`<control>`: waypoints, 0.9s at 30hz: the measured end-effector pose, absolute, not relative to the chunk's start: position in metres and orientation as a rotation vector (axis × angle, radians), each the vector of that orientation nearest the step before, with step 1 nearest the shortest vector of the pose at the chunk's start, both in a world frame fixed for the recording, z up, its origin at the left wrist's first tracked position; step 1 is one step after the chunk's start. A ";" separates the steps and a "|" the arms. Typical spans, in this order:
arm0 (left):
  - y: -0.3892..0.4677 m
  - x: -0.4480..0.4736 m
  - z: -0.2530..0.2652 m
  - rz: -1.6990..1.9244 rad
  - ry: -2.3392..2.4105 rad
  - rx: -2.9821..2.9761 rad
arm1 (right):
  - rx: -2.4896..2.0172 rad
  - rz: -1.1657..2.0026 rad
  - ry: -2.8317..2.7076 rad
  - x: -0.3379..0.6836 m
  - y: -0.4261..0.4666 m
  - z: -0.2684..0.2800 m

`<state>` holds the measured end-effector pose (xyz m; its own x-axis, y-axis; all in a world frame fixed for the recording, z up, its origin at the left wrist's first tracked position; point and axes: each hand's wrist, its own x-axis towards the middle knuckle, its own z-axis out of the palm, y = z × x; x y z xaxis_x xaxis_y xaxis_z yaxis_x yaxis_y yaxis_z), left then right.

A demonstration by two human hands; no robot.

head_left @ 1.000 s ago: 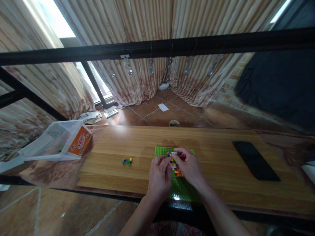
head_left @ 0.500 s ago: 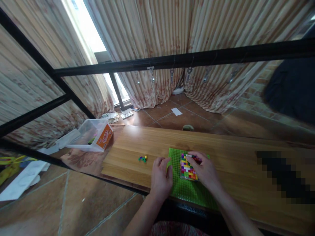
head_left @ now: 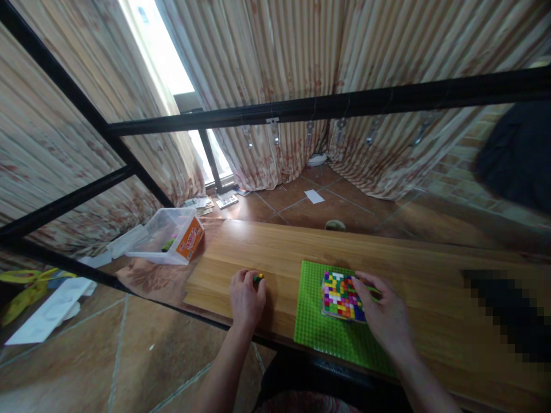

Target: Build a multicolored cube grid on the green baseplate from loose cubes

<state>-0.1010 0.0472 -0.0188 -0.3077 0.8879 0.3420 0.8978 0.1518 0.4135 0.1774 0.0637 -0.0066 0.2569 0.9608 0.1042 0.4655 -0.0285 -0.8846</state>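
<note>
Small loose bricks [head_left: 257, 278] are pinched by the left hand [head_left: 246, 296]; the multicoloured brick block [head_left: 342, 295] on the green baseplate [head_left: 318, 327] is touched by the right hand's [head_left: 384, 312] uncurled fingers.

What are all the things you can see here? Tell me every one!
baseplate: 1, green, on the board's near edge
brick block: 1, many colours, on the baseplate
loose bricks: a few, green and yellow, on the board at the left fingertips
board: 1, light wood, lying on the table
table: 1, brown patterned, under the board
tub: 1, clear with an orange label, on the table's left end
curtains: striped beige, behind the table
frame: black bars, across the view
papers: white, on the floor at left
left hand: 1, fingertips on the loose bricks
right hand: 1, against the brick block's right side
</note>
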 end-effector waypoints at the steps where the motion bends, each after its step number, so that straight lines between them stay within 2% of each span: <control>1: 0.049 -0.100 -0.020 -0.837 -2.360 -1.840 | -1.639 0.703 -1.328 0.179 0.063 -0.007; 7: 0.055 -0.096 -0.021 -0.721 -2.321 -1.839 | -1.631 0.696 -1.292 0.187 0.057 -0.011; 14: 0.058 -0.094 -0.017 -0.784 -2.225 -1.837 | -1.569 0.609 -1.294 0.184 0.050 -0.007; 18: 0.053 -0.080 -0.001 -1.091 -2.161 -1.987 | -1.510 0.565 -1.421 0.170 0.038 0.007; 22: 0.032 -0.046 0.019 -1.482 -2.153 -2.365 | -1.288 0.562 -1.783 0.147 0.020 0.017; 27: 0.007 -0.017 0.013 -1.941 -2.270 -2.791 | -1.033 0.552 -2.084 0.136 0.003 0.008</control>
